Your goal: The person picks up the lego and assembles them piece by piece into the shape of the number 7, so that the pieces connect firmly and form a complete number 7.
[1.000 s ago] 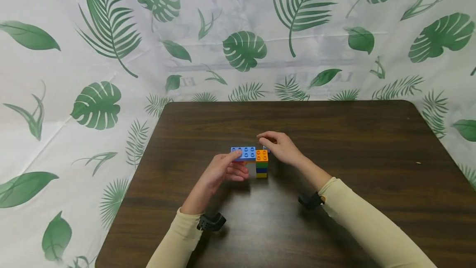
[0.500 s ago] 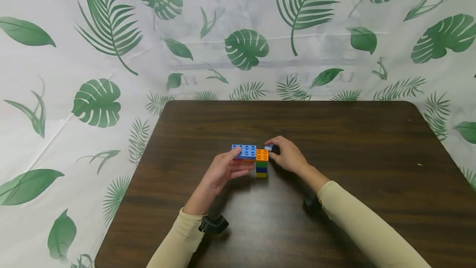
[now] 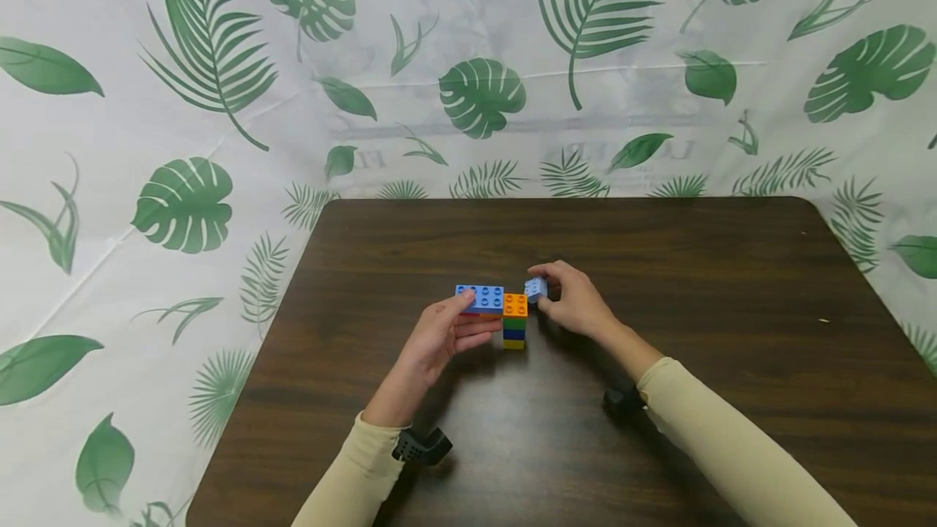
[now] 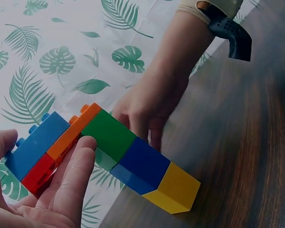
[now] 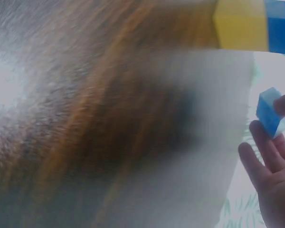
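Observation:
My left hand [image 3: 432, 340] grips a building-brick assembly by its left end, thumb on the studs of a blue brick [image 3: 479, 298] and fingers underneath. Below that blue brick, the left wrist view has a red brick [image 4: 38, 175] and an orange brick [image 4: 72, 133]. A column of green [image 4: 109, 137], dark blue [image 4: 143, 164] and yellow [image 4: 173, 190] bricks goes down from the orange one. Just right of the column's top, my right hand [image 3: 574, 303] pinches a small light blue brick [image 3: 536, 289] between thumb and fingers, its studs facing the assembly.
Both hands work over the middle of a dark wood-grain table [image 3: 695, 267]. Behind and to the left hangs a white sheet [image 3: 410, 15] printed with green leaves. Each wrist carries a black camera band [image 3: 423, 446].
The light blue brick, mostly hidden behind my right hand and the column before, now shows its studs. My right hand has shifted slightly right with it. My left hand stays nearly still.

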`<state>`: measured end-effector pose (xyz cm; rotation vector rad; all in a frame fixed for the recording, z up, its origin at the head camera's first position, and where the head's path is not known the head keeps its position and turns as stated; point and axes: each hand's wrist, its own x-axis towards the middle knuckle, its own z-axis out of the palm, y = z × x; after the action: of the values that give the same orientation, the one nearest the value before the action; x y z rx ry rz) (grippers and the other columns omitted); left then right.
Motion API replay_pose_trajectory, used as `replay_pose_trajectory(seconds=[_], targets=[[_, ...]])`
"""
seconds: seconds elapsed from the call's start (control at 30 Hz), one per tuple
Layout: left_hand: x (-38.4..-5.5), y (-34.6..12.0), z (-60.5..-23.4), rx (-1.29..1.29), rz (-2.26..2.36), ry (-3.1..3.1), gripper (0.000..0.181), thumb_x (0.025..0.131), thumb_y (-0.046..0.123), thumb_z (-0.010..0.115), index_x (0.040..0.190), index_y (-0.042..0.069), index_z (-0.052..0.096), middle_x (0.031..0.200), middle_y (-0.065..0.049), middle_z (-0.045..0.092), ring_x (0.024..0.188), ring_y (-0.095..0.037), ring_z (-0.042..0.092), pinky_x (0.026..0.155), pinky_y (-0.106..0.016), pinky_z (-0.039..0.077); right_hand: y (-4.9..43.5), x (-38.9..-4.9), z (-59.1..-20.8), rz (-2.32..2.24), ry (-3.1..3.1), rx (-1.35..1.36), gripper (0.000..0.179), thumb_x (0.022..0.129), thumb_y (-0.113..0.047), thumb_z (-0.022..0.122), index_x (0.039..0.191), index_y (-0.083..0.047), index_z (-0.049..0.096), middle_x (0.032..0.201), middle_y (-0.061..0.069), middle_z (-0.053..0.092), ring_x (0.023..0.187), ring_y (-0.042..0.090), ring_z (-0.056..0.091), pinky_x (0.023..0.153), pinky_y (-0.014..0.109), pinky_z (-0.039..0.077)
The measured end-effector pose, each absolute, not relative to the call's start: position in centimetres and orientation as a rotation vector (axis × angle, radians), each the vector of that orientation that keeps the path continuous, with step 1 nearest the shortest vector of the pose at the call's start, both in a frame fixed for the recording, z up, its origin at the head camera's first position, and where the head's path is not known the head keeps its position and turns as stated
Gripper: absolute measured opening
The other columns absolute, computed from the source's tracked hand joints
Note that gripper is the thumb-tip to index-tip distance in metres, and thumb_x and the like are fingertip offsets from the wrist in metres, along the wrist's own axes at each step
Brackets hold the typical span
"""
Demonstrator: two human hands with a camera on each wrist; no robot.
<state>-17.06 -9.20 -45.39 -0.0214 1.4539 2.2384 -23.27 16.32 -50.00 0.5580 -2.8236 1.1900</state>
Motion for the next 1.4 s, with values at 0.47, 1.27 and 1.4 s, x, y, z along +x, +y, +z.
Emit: replay_pose_trajectory(seconds=[0.47, 1.27, 1.4], targets=[[-16.8, -9.2, -45.7, 0.002, 2.255, 1.448, 0.061, 0.094, 0.041, 0.066, 0.13, -0.006, 0.053, 0.116, -0.021, 0.068, 0.098, -0.027, 0.07, 0.086, -0.039, 0.054, 16.4, -20.9, -44.7, 1.46, -2.471, 0.622, 0.028, 0.083, -0.007, 0.078, 0.109, -0.011, 0.069, 0.104, 0.005, 0.069, 0.093, 0.029, 0.066, 0.086, 0.05, 0.053], [-16.6, -9.0, -45.8, -0.018, 2.266, 1.485, 0.059, 0.094, 0.04, 0.065, 0.129, -0.007, 0.054, 0.118, -0.029, 0.063, 0.095, -0.027, 0.071, 0.084, -0.04, 0.054, 14.4, -17.9, -43.8, 1.183, -2.367, 1.008, 0.031, 0.079, -0.005, 0.081, 0.107, -0.012, 0.069, 0.11, -0.003, 0.067, 0.098, 0.016, 0.064, 0.084, 0.04, 0.056], [-16.7, -9.0, -45.8, -0.001, 2.278, 1.473, 0.059, 0.095, 0.039, 0.065, 0.129, -0.008, 0.053, 0.112, -0.023, 0.068, 0.095, -0.027, 0.071, 0.086, -0.041, 0.053, 14.4, -17.8, -43.5, 1.136, -2.388, 0.99, 0.031, 0.078, -0.007, 0.082, 0.106, -0.013, 0.07, 0.111, -0.003, 0.068, 0.101, 0.014, 0.065, 0.087, 0.037, 0.055]])
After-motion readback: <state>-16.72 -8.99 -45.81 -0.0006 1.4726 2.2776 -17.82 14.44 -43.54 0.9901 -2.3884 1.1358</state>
